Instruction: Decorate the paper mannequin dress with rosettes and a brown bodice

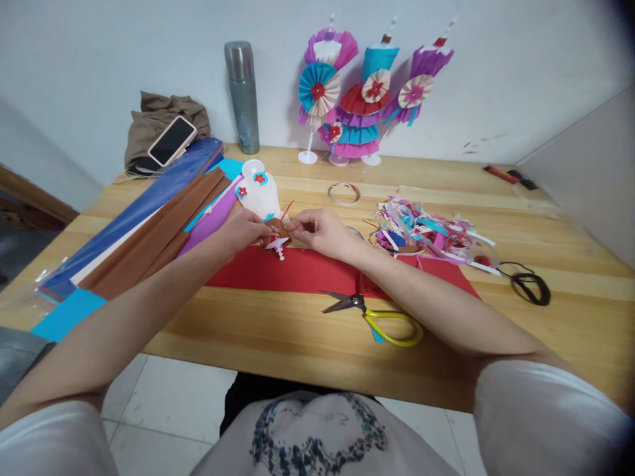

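Note:
A white dress-form figure (pixel 258 198) lies on the table, its round base pointing away from me. Two red flowers on turquoise paper are stuck on its white body. Brown paper (pixel 274 233) sits around its near end, where a pale star-shaped piece (pixel 278 244) and a white beaded tip stick out. My left hand (pixel 244 228) is closed on the brown paper from the left. At its right edge, my right hand (pixel 317 231) pinches with thumb and forefinger; what lies between these fingertips is too small to make out. Red paper (pixel 278 274) spreads beneath my hands.
Yellow-handled scissors (pixel 391 327) lie nearest me, blades pointing left. Paper scraps (pixel 426 228) heap at right, near a tape roll (pixel 344 194). Several coloured paper sheets (pixel 153 231) lie at left. Decorated figures (pixel 354 119) and a flask (pixel 243 99) stand by the wall.

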A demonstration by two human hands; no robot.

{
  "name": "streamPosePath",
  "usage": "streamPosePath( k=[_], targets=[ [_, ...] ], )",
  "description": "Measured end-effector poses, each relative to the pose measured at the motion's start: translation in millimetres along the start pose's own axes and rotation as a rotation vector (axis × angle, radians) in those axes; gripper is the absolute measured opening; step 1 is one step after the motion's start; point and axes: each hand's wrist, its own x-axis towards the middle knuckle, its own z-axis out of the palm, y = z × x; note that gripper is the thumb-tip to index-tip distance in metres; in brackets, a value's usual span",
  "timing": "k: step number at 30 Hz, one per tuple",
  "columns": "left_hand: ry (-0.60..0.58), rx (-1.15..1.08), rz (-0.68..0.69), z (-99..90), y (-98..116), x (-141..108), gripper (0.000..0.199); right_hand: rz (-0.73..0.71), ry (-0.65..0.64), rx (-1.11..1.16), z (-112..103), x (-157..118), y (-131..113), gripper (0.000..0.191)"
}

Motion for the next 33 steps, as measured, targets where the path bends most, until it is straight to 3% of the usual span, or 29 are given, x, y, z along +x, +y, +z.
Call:
streamPosePath(
  k=[6,16,33],
  targets=[
    [-0.019,-0.078,-0.061,1.5,7.4,-1.0,0.029,-0.032,0.001,0.002,-0.1,-0.4,-0.6,0.017],
    [-0.058,-0.093,-0.037,0.2,13.5,-6.7,0.038,-0.006,-0.042,-0.024,-1.0,-0.6,-7.0,0.02],
    [0.04,0.015,-0.09,1.3,10.3,-9.3,0.029,-0.098,-0.045,-0.16,1.3,-4.1,-13.6,0.018]
  ],
)
